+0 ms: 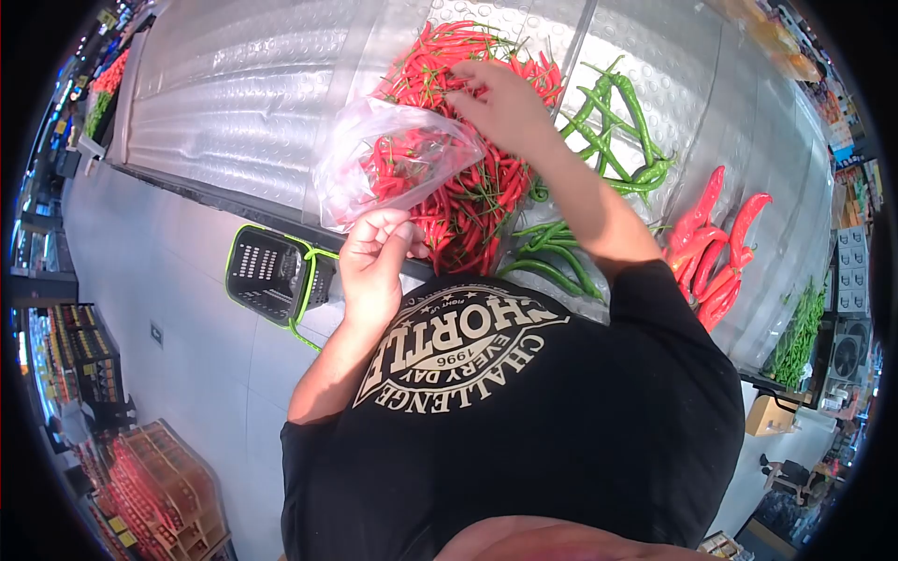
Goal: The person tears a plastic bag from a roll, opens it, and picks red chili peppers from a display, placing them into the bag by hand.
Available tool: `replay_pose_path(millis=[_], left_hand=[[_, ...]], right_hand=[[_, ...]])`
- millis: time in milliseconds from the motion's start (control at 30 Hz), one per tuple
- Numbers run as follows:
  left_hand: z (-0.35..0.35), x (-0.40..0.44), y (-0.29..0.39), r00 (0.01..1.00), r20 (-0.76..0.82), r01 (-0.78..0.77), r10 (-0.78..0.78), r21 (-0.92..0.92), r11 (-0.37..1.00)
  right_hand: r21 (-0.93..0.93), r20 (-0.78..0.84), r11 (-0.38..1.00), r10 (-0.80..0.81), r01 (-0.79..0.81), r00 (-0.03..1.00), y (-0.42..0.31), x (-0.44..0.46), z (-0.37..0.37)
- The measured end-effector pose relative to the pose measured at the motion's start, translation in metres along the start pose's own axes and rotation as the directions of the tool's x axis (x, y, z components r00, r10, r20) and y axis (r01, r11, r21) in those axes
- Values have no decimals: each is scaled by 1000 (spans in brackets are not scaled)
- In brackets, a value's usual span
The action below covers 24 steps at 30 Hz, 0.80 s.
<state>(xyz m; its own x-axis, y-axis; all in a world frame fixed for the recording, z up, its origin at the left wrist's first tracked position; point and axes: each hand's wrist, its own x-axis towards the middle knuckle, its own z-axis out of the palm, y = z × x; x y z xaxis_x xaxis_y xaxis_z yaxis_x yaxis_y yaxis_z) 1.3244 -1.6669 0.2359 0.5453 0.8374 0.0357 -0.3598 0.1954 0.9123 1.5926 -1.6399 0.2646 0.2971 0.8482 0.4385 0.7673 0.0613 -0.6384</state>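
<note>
My left hand (376,251) is closed at the near edge of a clear plastic bag (339,178), its thumb and fingers pinched together on the plastic. Several red chilies (398,161) show through the bag, which rests against a large pile of thin red chilies (472,201) with green stems. Over the upper part of that pile is my right hand (496,101), with thumb and fingers bent but apart and nothing visible between them. Its fingertips are close to the chilies beyond the bag.
Long green peppers (636,112) lie right of the pile, with more green ones (552,262) nearer my body. Large red peppers (702,248) are further right. A black basket with a green rim (271,276) is below the display edge at left. Stacked goods (154,491) stand lower left.
</note>
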Motion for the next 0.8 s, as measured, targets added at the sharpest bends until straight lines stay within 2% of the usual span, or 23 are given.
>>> replay_pose_path(millis=[33, 100, 133, 200, 233, 300, 533, 700, 800], left_hand=[[0, 0, 0, 1000, 0, -3, 3, -1, 1000], [1, 0, 0, 999, 40, -10, 8, 50, 999], [1, 0, 0, 999, 41, -18, 16, 49, 999], [1, 0, 0, 999, 48, 1, -4, 54, 999], [2, 0, 0, 999, 48, -7, 4, 56, 998], [3, 1, 0, 999, 42, -18, 17, 25, 1000], [1, 1, -2, 999, 31, -6, 5, 14, 1000], [1, 1, -2, 1000, 25, -8, 7, 24, 1000], [-1, 1, -3, 999, 41, -17, 16, 25, 1000]], right_hand=[[-1, 0, 1000, -3, 3, 1000, 15, 11, -1], [-307, -127, 950, -103, 60, 987, 45, 31, 0], [-309, -129, 949, -110, 65, 986, 49, 40, -4], [-381, -47, 915, 129, -137, 991, 55, 56, -9], [-379, -49, 916, 122, -132, 991, 58, 61, -11], [-511, 68, 850, 190, -129, 980, 62, 71, -12], [-566, 86, 818, 176, -97, 981, 73, 77, -2], [-432, -64, 888, 143, -156, 988, 61, 70, -20], [-427, -124, 882, 164, -202, 979, 56, 61, -32]])
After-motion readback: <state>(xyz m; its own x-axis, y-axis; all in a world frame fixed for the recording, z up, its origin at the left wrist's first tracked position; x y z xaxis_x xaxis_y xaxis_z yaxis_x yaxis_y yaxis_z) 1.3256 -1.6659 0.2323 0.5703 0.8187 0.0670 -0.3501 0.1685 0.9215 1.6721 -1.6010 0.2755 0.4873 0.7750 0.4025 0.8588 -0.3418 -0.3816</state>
